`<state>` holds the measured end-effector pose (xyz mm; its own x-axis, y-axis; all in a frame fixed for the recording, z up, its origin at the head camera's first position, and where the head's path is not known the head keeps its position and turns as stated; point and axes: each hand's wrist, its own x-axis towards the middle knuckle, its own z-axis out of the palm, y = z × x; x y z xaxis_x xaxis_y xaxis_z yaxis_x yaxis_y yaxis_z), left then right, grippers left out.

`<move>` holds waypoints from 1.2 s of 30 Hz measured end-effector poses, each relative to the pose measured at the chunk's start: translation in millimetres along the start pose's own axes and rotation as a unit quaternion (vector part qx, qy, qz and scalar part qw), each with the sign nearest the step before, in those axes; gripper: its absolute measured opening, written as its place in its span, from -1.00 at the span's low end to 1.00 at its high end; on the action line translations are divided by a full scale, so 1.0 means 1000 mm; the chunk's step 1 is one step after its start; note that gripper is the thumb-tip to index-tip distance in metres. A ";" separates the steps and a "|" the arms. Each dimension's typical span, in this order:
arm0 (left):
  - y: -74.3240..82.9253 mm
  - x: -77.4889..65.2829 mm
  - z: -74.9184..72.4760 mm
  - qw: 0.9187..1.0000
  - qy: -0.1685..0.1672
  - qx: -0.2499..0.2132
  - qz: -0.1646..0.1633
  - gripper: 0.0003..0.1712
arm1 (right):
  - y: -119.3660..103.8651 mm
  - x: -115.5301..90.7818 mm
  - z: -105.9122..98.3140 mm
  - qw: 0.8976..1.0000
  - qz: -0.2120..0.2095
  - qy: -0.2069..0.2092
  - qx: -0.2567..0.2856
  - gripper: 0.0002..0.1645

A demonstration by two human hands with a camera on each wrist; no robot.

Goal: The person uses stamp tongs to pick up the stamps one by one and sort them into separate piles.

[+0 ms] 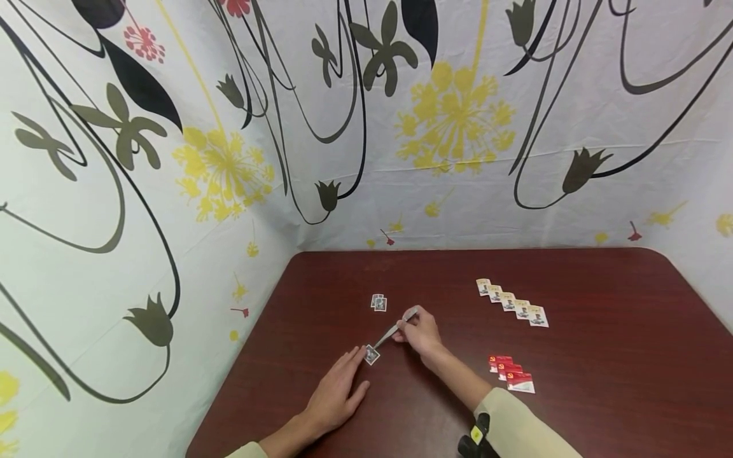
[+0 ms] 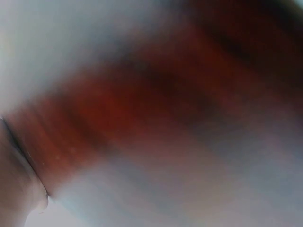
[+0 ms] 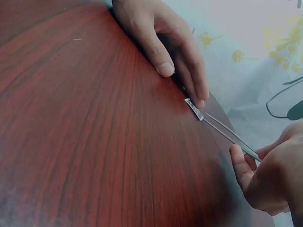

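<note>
My right hand [image 1: 420, 331] grips a pair of metal tweezers [image 1: 395, 329], slanting down to the left. Their tips reach the upper edge of a small stamp [image 1: 371, 355] with a white border and a dark picture, turned at an angle on the table. In the right wrist view, the tweezers [image 3: 232, 135] meet the stamp [image 3: 193, 109], seen almost edge-on; whether they pinch it I cannot tell. My left hand [image 1: 338, 391] lies with extended fingers, fingertips touching the stamp's left side. The left wrist view is mostly blurred.
Two similar stamps [image 1: 380, 303] overlap farther back on the dark red-brown table [image 1: 435, 280]. To the right, several cream stamps [image 1: 508, 301] lie in an overlapping diagonal row. Nearer, three red-and-white stamps [image 1: 520, 382] overlap. A patterned cloth [image 1: 366, 152] hangs behind the table.
</note>
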<state>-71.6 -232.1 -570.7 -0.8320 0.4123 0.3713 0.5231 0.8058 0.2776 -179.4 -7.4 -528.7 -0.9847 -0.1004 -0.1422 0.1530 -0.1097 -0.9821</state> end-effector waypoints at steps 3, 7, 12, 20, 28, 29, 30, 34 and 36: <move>0.000 0.000 0.000 1.000 -0.001 -0.001 -0.001 -0.21 | 0.002 0.003 0.002 1.000 0.003 0.001 -0.006 -0.86; 0.000 -0.001 0.000 1.000 0.004 0.004 0.007 -0.20 | 0.003 0.002 0.003 1.000 0.001 0.006 -0.018 -0.85; 0.000 -0.001 0.001 1.000 0.012 0.008 0.017 -0.20 | 0.002 -0.004 0.002 0.999 -0.004 0.015 -0.030 -0.85; -0.002 0.001 0.000 1.000 0.016 0.003 0.020 -0.17 | 0.003 -0.005 -0.002 0.998 -0.010 0.062 -0.011 -0.83; -0.002 0.001 -0.001 1.000 0.008 0.001 0.025 -0.22 | 0.005 -0.004 -0.002 0.997 -0.005 0.077 0.003 -0.84; -0.002 0.001 0.000 1.000 0.007 0.002 0.027 -0.23 | 0.005 -0.005 -0.002 0.997 -0.003 0.077 0.005 -0.84; -0.002 0.001 0.000 1.000 0.005 0.003 0.027 -0.24 | 0.004 -0.006 -0.002 0.997 -0.002 0.076 0.007 -0.84; -0.002 0.001 0.000 0.999 0.005 0.011 0.032 -0.26 | 0.004 -0.011 -0.004 0.997 0.002 0.070 0.014 -0.84; -0.001 0.002 -0.001 0.999 0.005 0.012 0.033 -0.25 | 0.003 -0.014 -0.005 0.998 0.004 0.065 0.017 -0.85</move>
<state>-73.4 -232.9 -569.6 -0.7933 0.4609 0.3977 0.5726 0.7868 0.2304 -165.8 -1.2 -530.1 -0.9856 0.0272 -0.1671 0.1617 -0.1423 -0.9765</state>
